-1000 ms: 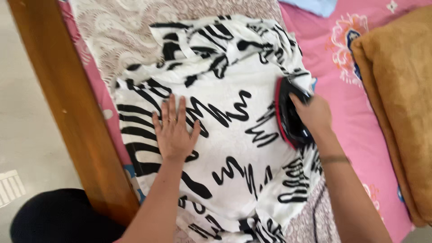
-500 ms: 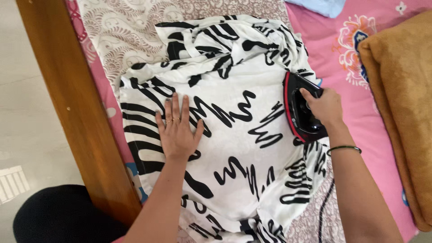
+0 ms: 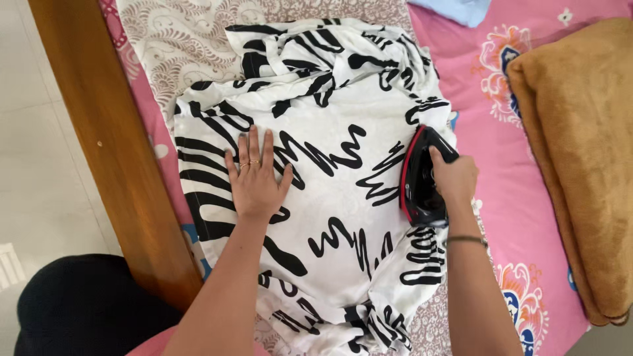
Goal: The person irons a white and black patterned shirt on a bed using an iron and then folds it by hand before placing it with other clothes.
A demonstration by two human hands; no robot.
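Observation:
A white garment with black squiggle markings [image 3: 330, 198] lies spread over a patterned sheet on a bed. My left hand [image 3: 254, 177] rests flat on its left part, fingers spread, a ring on one finger. My right hand [image 3: 453, 179] grips the handle of a black and red clothes iron [image 3: 417, 178], which sits soleplate-down on the garment's right edge. A thin dark band circles my right wrist. The garment's top part is bunched in folds.
A wooden bed rail [image 3: 112, 145] runs diagonally along the left, with pale floor tiles beyond. A folded tan blanket [image 3: 580, 151] lies at the right on a pink floral sheet [image 3: 508, 118]. A light blue cloth [image 3: 455, 9] shows at the top edge.
The iron and my right hand have slid a little down the garment's right edge, toward me. My left hand stays pressed flat on the cloth.

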